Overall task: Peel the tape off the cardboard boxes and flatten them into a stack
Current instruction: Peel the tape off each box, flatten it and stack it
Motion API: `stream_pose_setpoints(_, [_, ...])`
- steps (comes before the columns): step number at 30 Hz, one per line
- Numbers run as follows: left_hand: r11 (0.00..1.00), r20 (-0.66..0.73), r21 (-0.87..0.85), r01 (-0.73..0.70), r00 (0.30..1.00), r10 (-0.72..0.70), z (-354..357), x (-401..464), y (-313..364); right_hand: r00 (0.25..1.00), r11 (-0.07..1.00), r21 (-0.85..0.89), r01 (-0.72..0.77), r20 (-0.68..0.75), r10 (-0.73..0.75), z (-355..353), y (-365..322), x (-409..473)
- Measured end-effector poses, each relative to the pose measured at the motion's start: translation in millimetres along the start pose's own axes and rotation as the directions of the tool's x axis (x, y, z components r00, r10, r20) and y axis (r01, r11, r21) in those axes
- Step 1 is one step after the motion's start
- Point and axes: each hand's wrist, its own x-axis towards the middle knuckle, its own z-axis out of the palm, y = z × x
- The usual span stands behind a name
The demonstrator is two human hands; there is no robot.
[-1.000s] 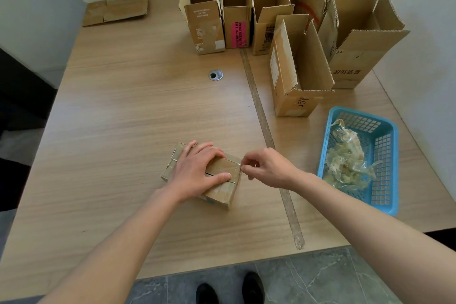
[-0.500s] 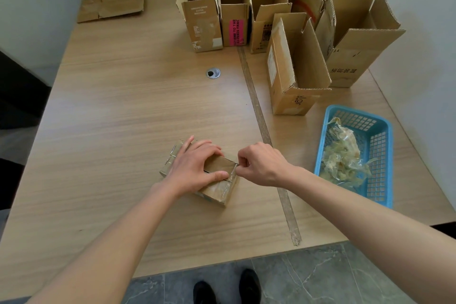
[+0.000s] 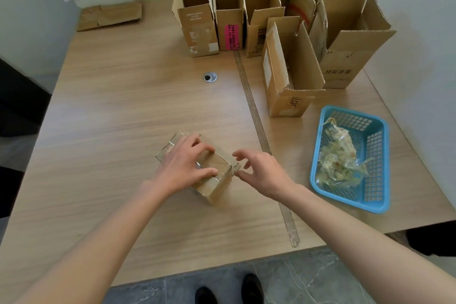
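Note:
A small taped cardboard box (image 3: 217, 180) lies near the front middle of the wooden table (image 3: 123, 111). My left hand (image 3: 185, 165) rests on its top, fingers spread and thumb along the near side, holding it down. My right hand (image 3: 261, 170) hovers at the box's right end with fingers spread and loosely bent, holding nothing. Clear tape shows along the box's edges and right corner.
Several opened cardboard boxes (image 3: 291, 69) stand at the back right. A blue basket (image 3: 372, 195) with crumpled peeled tape (image 3: 338, 158) sits at the right. Flattened cardboard (image 3: 111, 16) lies at the back left. A tape strip (image 3: 261, 136) runs along the table; a grommet (image 3: 210, 77) sits mid-table.
My right hand was pinching at the box's right edge; its fingers have now let go and spread open beside the box. The left hand stays on top.

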Motion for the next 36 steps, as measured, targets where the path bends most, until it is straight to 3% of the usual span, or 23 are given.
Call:
stream_pose_setpoints(7, [0.979,0.085,0.201,-0.012,0.996,-0.006,8,-15,24,0.997,0.994,0.095,0.045,-0.073,-0.038,24,-7,-1])
stream_pose_setpoints(11, [0.985,0.045,0.173,0.005,0.999,-0.012,10,-17,25,0.984,0.995,0.093,0.045,-0.175,-0.029,33,-3,-3])
stream_pose_setpoints(22, [0.990,0.048,0.141,-0.025,0.999,0.019,7,-17,17,0.930,0.985,-0.138,0.101,-0.338,-0.142,56,3,-9])
stream_pose_setpoints(27, [0.988,0.034,0.143,-0.052,0.998,0.048,8,-19,13,0.927,0.965,-0.200,0.172,-0.298,-0.227,49,-4,-8])
stream_pose_setpoints(30, [0.980,0.083,0.165,-0.107,0.992,0.095,6,-20,8,0.877,0.839,-0.400,0.370,-0.150,-0.457,34,-5,-2])
stream_pose_setpoints(33, [0.981,0.116,0.152,-0.124,0.987,0.107,4,-20,6,0.806,0.686,-0.547,0.479,-0.035,-0.591,17,-11,4])
stream_pose_setpoints(36, [0.985,0.137,0.118,-0.124,0.985,0.107,4,-18,5,0.800,0.682,-0.549,0.484,-0.040,-0.599,9,-10,7])
